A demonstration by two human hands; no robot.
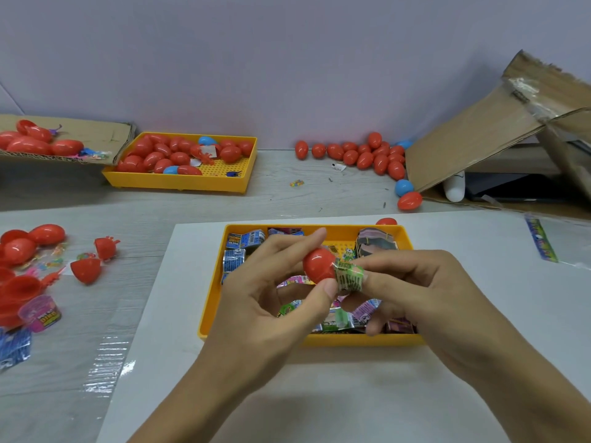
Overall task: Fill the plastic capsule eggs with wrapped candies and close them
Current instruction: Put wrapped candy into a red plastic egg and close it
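Two hands meet above the near tray (211, 318), the landmark for all that follows. The left hand (265, 302) pinches a red egg half (318, 265) between thumb and curled fingers, its open end facing right. The right hand (425, 289) grips one green wrapped candy (348, 276) with thumb and forefinger, the candy touching the rim of the egg half, partly at its mouth; whether it is inside I cannot tell.

Below both hands, the near tray holds many wrapped candies: blue ones (238, 251) in its far left corner, pink and green ones (339, 321) along its near side, and one banded bundle (377, 244) in its far right corner. Their count cannot be made, since the hands cover much of them. One red egg (386, 221) peeks over the tray's far wall. The tray rests on a white sheet (319, 394) on the surface (271, 193).

Left of the tray lie several open red halves (86, 270) and small toys, plus one pink packet (41, 314). Beyond the tray, to the far left, a second yellow tray (224, 183) holds roughly twenty red eggs and two blue. Beyond the tray to the right lies a loose heap of eggs (374, 158), mostly red, with two blue, beside a tilted cardboard box (473, 142).
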